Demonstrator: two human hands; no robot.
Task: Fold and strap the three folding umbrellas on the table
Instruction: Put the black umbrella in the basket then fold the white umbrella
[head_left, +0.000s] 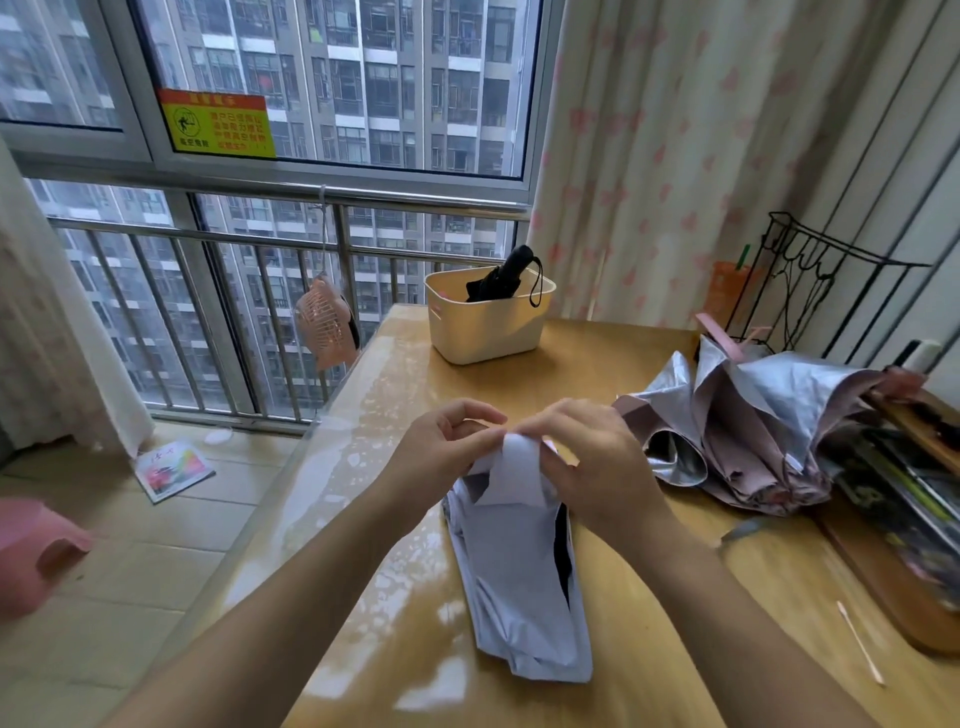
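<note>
A pale lavender folding umbrella (519, 571) lies collapsed on the wooden table (649, 623), its canopy loosely gathered, its far end lifted. My left hand (447, 447) and my right hand (597, 457) both pinch a fold of its fabric at that far end. A silver and pink umbrella (753, 426) lies crumpled and unfolded at the right. A black umbrella (501, 278), rolled up, stands in the cream basket (488, 327) at the table's far side.
A wooden tray with dark items (904, 514) runs along the table's right edge, and a cotton swab (860, 642) lies near it. A black wire rack (810, 280) stands at the back right. A pink stool (31, 551) and a booklet (171, 467) are on the floor at left.
</note>
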